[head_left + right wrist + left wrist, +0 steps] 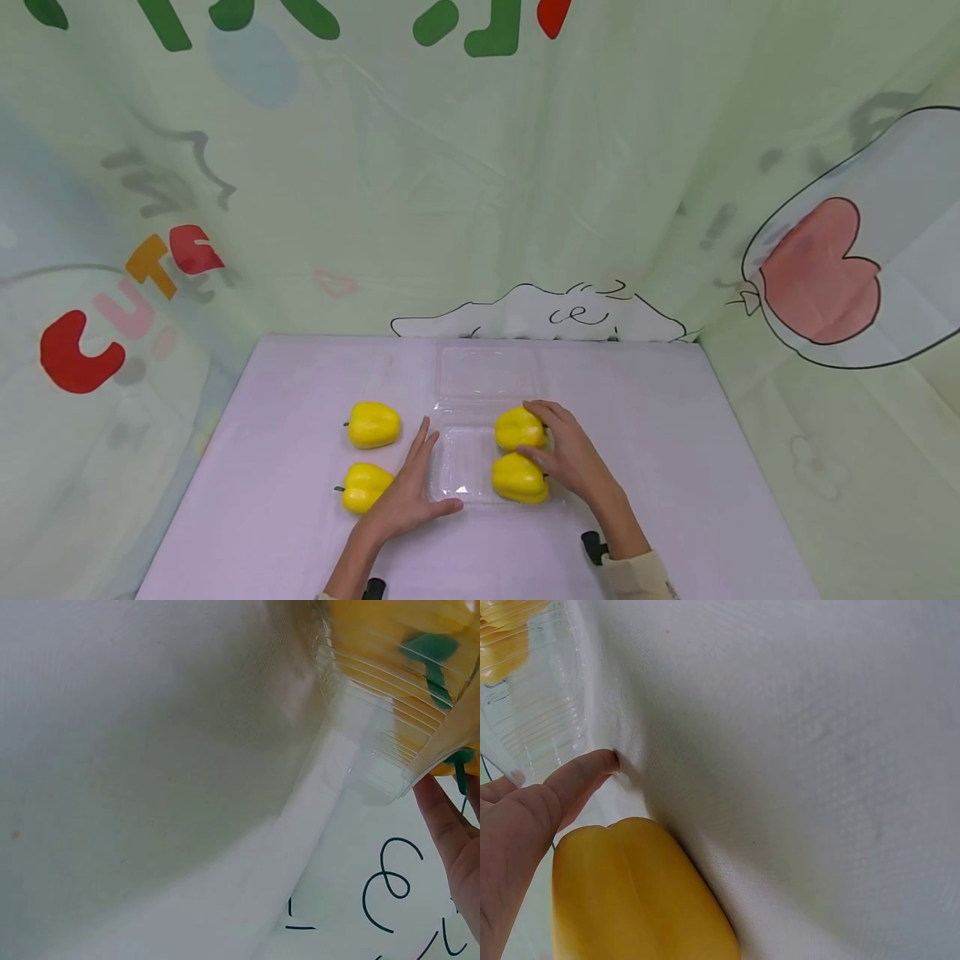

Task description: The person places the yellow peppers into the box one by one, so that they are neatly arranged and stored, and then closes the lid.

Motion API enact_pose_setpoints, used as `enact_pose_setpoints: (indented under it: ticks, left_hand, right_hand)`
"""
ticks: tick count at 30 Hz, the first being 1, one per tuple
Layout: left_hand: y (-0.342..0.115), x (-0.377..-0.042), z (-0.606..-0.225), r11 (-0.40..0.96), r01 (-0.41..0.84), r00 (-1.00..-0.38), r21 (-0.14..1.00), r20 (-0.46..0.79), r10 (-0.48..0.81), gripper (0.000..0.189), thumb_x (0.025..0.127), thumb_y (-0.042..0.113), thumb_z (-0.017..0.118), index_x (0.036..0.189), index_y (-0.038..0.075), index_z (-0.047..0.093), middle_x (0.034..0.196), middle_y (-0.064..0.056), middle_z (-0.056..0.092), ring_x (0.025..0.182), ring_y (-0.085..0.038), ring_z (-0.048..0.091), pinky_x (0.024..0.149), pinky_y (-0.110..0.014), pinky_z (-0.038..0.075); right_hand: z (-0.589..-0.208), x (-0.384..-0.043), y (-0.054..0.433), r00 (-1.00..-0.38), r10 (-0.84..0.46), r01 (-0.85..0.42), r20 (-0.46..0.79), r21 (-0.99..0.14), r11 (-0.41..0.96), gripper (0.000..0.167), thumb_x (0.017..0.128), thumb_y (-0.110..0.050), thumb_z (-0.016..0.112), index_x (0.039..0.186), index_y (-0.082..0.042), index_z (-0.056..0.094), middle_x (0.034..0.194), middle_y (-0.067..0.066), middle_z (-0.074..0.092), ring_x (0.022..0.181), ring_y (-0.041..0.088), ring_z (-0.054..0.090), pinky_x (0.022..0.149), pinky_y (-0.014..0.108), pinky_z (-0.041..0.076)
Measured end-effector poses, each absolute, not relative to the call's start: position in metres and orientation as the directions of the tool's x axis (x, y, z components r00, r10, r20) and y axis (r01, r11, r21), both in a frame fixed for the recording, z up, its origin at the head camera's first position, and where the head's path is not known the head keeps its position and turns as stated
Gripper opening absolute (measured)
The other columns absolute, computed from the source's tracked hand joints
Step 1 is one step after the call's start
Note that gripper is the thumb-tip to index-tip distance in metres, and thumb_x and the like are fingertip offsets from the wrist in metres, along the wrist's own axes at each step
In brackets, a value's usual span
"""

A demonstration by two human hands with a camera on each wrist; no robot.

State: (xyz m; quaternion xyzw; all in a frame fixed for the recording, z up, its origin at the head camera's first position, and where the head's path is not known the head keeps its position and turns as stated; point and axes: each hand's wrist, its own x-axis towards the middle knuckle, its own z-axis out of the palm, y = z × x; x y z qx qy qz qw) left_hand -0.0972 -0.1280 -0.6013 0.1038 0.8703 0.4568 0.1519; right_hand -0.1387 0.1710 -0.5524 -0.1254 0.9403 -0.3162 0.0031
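A clear plastic clamshell container [467, 467] lies opened on the table, its lid [487, 372] folded back away from me. Two yellow bell peppers sit in its right half, a far one [517, 428] and a near one [519, 478]. My right hand [567, 454] grips the far pepper, fingers over its far side and thumb between the two. In the right wrist view, green stems [435, 671] show through the ridged container wall. My left hand [408, 492] stands at the container's left edge, fingers straight and thumb spread along the near side.
Two more yellow bell peppers lie left of the container, one farther back [373, 425] and one [365, 487] partly behind my left hand. A pale cloth covers the table [645, 417]. A printed curtain [480, 183] hangs behind and at both sides.
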Motion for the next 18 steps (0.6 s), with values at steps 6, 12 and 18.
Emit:
enact_pose_setpoints:
  ticks: [6,12,18]
  left_hand:
    - [-0.1273,-0.0971,-0.6007,0.567,0.033,-0.933,0.823,-0.178,0.313,0.118,0.082,0.048,0.088,0.171,0.013,0.018,0.181,0.003,-0.011,0.167,-0.037,0.014,0.129,-0.065,0.030]
    - [-0.1277,-0.0973,-0.5996,0.568,0.034,-0.931,0.823,-0.180,0.317,0.118,0.083,0.049,0.087,0.171,0.013,0.017,0.181,0.004,-0.012,0.167,-0.038,0.015,0.128,-0.066,0.031]
    - [-0.1276,-0.0968,-0.5990,0.562,0.034,-0.930,0.827,-0.180,0.320,0.118,0.083,0.048,0.088,0.171,0.013,0.018,0.181,0.003,-0.012,0.167,-0.039,0.014,0.128,-0.066,0.031]
  right_hand:
    - [-0.5515,-0.1387,0.1704,-0.968,-0.239,-0.234,0.072,-0.595,0.769,0.071,0.087,-0.030,0.088,0.149,-0.013,0.058,0.154,0.012,0.057,0.142,0.035,0.056,0.121,0.057,0.047]
    - [-0.5511,-0.1386,0.1697,-0.971,-0.233,-0.222,0.059,-0.589,0.777,0.072,0.088,-0.030,0.088,0.151,-0.013,0.057,0.155,0.012,0.057,0.142,0.036,0.056,0.120,0.057,0.048]
    - [-0.5541,-0.1382,0.1700,-0.972,-0.231,-0.217,0.050,-0.582,0.784,0.073,0.088,-0.030,0.087,0.152,-0.013,0.056,0.156,0.014,0.054,0.143,0.037,0.054,0.120,0.058,0.048]
